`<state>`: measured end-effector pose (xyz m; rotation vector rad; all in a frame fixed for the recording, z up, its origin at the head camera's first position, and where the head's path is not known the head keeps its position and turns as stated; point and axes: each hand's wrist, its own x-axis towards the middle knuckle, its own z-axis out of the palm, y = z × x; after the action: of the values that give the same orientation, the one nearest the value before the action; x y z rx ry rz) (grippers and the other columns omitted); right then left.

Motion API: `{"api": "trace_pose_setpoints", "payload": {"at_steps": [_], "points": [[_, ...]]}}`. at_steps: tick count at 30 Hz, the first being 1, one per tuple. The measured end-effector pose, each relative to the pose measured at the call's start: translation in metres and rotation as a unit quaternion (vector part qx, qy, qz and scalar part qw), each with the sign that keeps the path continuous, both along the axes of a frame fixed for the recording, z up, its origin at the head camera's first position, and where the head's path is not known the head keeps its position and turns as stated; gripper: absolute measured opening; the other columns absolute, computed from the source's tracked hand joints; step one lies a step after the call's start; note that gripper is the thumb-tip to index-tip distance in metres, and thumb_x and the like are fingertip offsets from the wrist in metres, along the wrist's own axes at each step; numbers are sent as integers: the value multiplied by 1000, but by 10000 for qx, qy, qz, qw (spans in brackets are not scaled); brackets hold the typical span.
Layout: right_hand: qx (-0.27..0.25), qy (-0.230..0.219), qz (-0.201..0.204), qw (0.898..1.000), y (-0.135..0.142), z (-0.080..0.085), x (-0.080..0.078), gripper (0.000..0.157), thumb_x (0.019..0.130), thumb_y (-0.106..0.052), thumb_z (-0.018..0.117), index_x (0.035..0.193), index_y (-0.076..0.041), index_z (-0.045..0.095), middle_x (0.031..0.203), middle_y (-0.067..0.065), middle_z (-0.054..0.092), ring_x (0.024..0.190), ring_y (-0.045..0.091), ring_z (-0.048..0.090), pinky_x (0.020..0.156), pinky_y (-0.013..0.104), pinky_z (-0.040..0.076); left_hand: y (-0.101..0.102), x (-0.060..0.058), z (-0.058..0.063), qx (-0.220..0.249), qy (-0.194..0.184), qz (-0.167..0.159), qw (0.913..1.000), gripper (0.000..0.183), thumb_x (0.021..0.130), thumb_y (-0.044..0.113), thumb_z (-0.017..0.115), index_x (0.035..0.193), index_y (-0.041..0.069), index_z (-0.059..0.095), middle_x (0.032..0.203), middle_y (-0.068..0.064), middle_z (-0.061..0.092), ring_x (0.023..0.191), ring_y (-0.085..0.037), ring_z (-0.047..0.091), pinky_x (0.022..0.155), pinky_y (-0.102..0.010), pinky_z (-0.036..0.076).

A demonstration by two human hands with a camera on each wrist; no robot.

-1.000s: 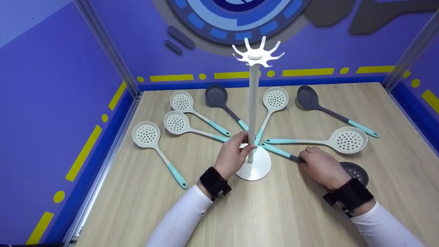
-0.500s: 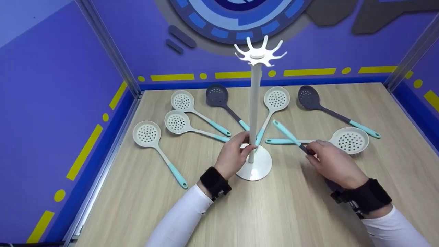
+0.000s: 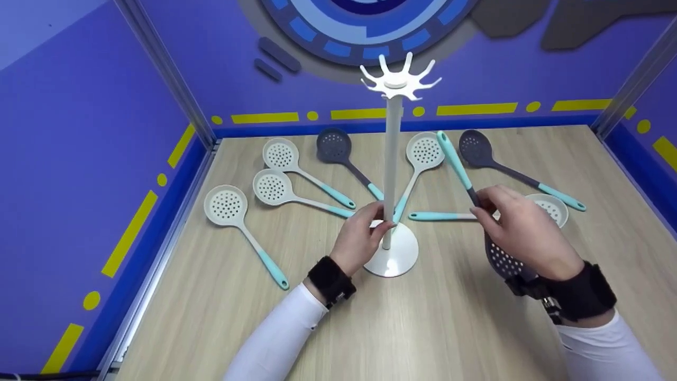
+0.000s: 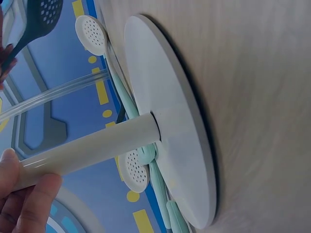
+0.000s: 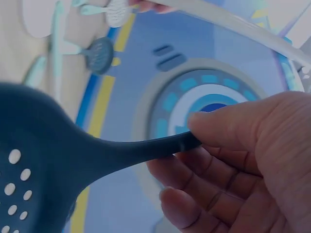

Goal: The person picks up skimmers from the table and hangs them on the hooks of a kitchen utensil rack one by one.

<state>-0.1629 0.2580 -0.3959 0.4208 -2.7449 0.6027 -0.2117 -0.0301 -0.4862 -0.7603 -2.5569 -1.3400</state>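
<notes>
My left hand (image 3: 359, 235) grips the lower pole of a white utensil stand (image 3: 392, 153), fingers and thumb around it just above the round base (image 4: 170, 121). At its top, a ring of white hooks (image 3: 395, 80) fans out. My right hand (image 3: 529, 230) pinches a dark grey slotted skimmer (image 5: 43, 155) by its shaft, between thumb and fingers. The skimmer's turquoise handle (image 3: 455, 161) points up and away, and its perforated bowl hangs low beneath the hand, raised over the table. A light grey skimmer (image 3: 550, 207) lies behind that hand, partly hidden by it.
Several light skimmers lie left of the stand, the nearest being one skimmer (image 3: 226, 206). Dark skimmers rest at the back left (image 3: 334, 145) and back right (image 3: 475, 148). Another light skimmer (image 3: 425, 151) lies behind the pole. Blue panels (image 3: 132, 174) wall the wooden table (image 3: 412, 328).
My right hand has lifted the dark skimmer off the table and turned its handle upward, moving slightly right and away from me. The left hand stays on the pole.
</notes>
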Motion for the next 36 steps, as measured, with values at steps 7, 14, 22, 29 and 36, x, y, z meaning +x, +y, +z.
{"api": "trace_pose_setpoints", "payload": {"at_steps": [7, 14, 22, 29, 36], "points": [[-485, 906, 169, 9946, -11, 22, 2, 14, 95, -17, 67, 108, -13, 65, 90, -5, 61, 80, 2, 55, 65, 12, 47, 0, 0, -2, 58, 212, -29, 9998, 35, 96, 28, 62, 129, 14, 58, 117, -3, 67, 109, -10, 68, 83, -13, 57], [-1303, 1669, 259, 9770, -30, 43, 10, 22, 94, -14, 68, 115, -13, 68, 92, 0, 63, 84, 1, 52, 63, 6, 39, -1, 1, -2, 6, 189, 22, 9998, 36, 96, 28, 63, 129, 14, 58, 117, -3, 67, 109, -10, 67, 84, -12, 56], [-1790, 2081, 347, 9610, -44, 48, 12, 30, 93, -10, 68, 122, -13, 71, 96, 4, 65, 86, 0, 56, 61, 5, 41, 0, 1, -2, -81, 161, 28, 9998, 36, 97, 29, 62, 130, 14, 57, 118, -4, 67, 110, -11, 67, 84, -13, 57], [-1860, 2245, 470, 9554, -47, 44, 8, 35, 93, -8, 68, 127, -13, 68, 100, 7, 66, 85, -1, 56, 67, 4, 44, 0, 0, 0, -151, 105, 29, 9998, 37, 98, 30, 60, 131, 15, 57, 118, -2, 66, 112, -10, 66, 86, -14, 56], [-1826, 2324, 479, 9541, -51, 42, 6, 35, 92, -9, 69, 127, -13, 68, 99, 8, 67, 85, -2, 57, 68, 5, 44, -1, 0, -2, -135, 266, 35, 9995, 36, 97, 30, 61, 129, 14, 58, 116, -3, 67, 110, -11, 67, 84, -12, 56]]}}
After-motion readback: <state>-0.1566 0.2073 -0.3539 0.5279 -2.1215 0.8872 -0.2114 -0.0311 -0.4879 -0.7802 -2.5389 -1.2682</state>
